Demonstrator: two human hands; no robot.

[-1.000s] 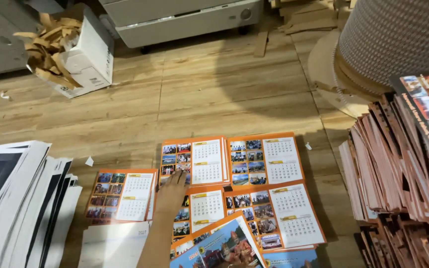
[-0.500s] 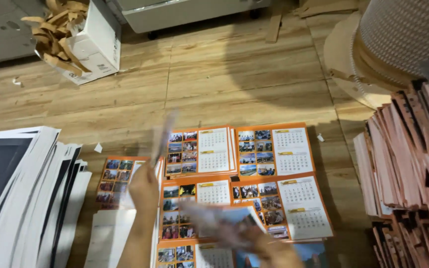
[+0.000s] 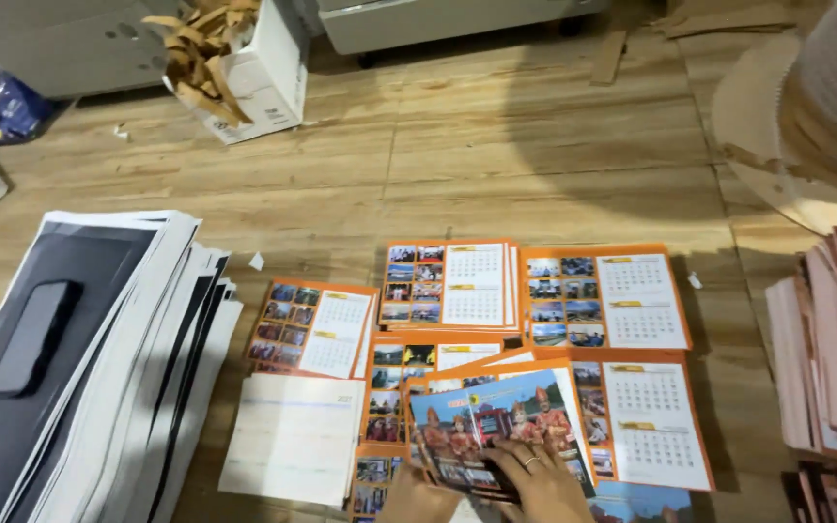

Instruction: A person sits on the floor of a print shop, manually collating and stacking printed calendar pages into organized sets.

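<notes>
Several stacks of orange calendar sheets lie side by side on the wooden floor [image 3: 535, 165]. The top left stack [image 3: 449, 286] and the top right stack [image 3: 604, 296] touch each other; a smaller stack [image 3: 312, 327] lies tilted to the left of them, and another stack [image 3: 656, 421] lies lower on the right. At the bottom edge of the view, the right hand [image 3: 535, 479] rests flat, with fingers spread, on a colourful cover sheet [image 3: 496, 421] that lies on top of the middle pile. It presses the sheet and does not seem to pinch it. The left hand [image 3: 417, 496] is just beside it at the lower corner of the same sheet; most of it is cut off by the frame, so I cannot tell if it grips the edge.

As I judge it, the sorting is partly done: the piles are already formed and quite neat. Much work seems left, because a thick pile of black and white sheets [image 3: 99, 358] stands on the left and a leaning row of brown sheets [image 3: 825, 349] waits on the right. A white sheet [image 3: 293, 436] lies near the piles.
</notes>
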